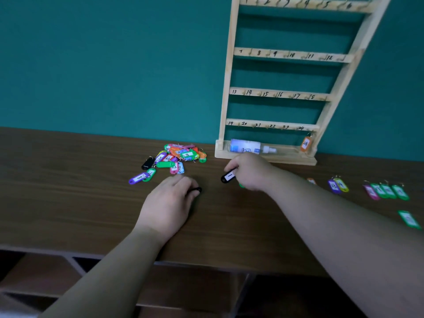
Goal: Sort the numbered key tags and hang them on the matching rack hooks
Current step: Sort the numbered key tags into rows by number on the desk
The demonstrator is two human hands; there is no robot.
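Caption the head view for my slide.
Right hand pinches black tag 1, left hand grips another black tag beside the unsorted pile; orange tag 24 hangs on the rack.

Left hand (171, 203) grips black tag (195, 190); right hand (249, 172) pinches tag 1 (228, 176).

Brown table (68, 191) with tags (179, 157), rack (286, 158)

Dark brown wood-grain counter (68, 180), long, running the full width of view. Flat teal painted wall (114, 65) directly behind it. White plastic spray bottle with blue label (246, 146) on its side close to the wall, nozzle pointing right. Below the counter's front edge: open brown shelf compartments (46, 271), interiors dim.
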